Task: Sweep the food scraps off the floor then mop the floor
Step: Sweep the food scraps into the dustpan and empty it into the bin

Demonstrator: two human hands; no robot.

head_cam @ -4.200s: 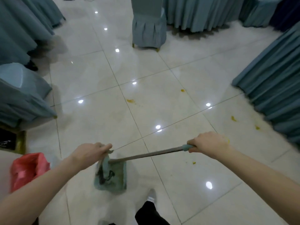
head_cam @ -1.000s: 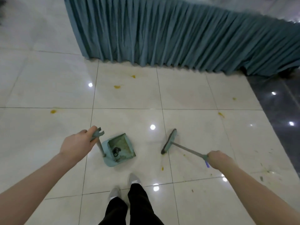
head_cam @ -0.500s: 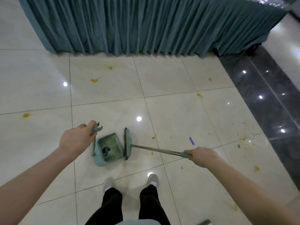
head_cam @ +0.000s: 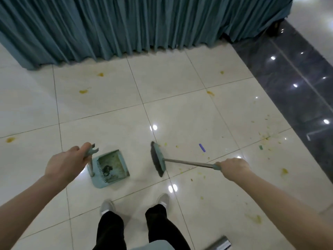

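Teal dustpan (head_cam: 111, 168) soiled inside, left hand (head_cam: 67, 163) fingers clamped on handle; right hand (head_cam: 233, 167) fingers clamped on broom (head_cam: 158, 159).

Glossy tiled floor (head_cam: 180, 83), plastic dustpan (head_cam: 111, 170), metal broom handle (head_cam: 187, 162), pleated cloth skirting (head_cam: 126, 24)

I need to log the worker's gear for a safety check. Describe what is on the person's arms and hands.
Both forearms are bare as far as the frame shows: no sleeve edge is in view on either. The left hand and the right hand wear no gloves. No watch, bracelet or ring shows on either wrist or on the fingers that are in view.
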